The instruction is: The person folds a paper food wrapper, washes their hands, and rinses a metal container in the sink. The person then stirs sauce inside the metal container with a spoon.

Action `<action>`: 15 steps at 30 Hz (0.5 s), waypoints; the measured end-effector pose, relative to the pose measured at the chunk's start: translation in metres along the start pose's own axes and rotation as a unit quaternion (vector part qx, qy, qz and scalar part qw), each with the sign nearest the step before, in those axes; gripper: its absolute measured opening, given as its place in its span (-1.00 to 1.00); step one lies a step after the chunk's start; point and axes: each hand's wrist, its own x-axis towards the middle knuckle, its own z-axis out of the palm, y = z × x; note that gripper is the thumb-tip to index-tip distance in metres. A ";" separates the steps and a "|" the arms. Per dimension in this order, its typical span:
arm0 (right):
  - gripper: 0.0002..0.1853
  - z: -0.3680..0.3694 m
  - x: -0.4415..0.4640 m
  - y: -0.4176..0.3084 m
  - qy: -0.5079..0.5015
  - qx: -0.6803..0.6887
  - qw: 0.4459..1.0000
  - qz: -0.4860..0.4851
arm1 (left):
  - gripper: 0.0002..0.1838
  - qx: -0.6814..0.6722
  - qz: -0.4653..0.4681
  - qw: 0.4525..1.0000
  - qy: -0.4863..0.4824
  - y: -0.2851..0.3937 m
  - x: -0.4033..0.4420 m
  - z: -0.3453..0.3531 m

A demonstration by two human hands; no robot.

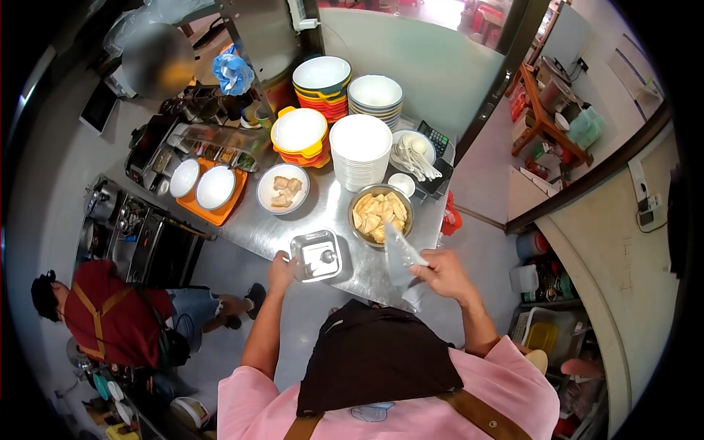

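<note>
My left hand (281,270) is closed on the left rim of a square metal pan (308,246), which sits at the near edge of the steel table. The pan has a shiny inside, and a small dark round shape shows in it. In my right hand (444,273) is a clear plastic bag (400,257), pinched at its top and hanging over the table's front edge. Just beyond the bag stands a round metal bowl (355,228) of yellowish cut pieces. To the left, a white bowl (265,206) holds several pale brown chunks.
Stacks of white containers (360,139) and coloured bowls (299,130) stand at the back of the steel table (249,233). Spoons (414,158) and a calculator (433,135) lie at the right. An orange tray (221,215) carries two white bowls. A person (110,315) stands at the left.
</note>
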 end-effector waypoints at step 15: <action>-0.68 0.062 -0.003 0.127 -0.098 -0.126 0.987 0.002 | -0.58 -0.012 0.421 0.902 -0.096 0.149 -0.089 0.060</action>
